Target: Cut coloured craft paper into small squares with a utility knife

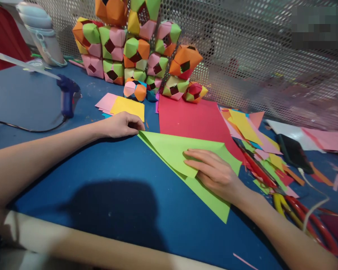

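Note:
A sheet of light green paper (169, 148) lies on the blue table, with one part folded over the rest so that two layers show. My left hand (121, 125) pinches the sheet's far left corner between thumb and fingers. My right hand (214, 172) grips the folded-over flap on the right, its fingers lying on top of the flap and its thumb side hidden. Below that hand the lower layer runs to a point near the table's front. The paper's far edge overlaps a large red sheet (191, 116).
Folded-paper balls (136, 52) stand stacked against a perforated metal panel. A blue glue gun (67, 95) stands at left, near small pink and yellow squares (128, 107). Right are paper scraps (246, 125), a phone (294, 152) on a cable, and red-and-yellow-handled scissors (312, 217).

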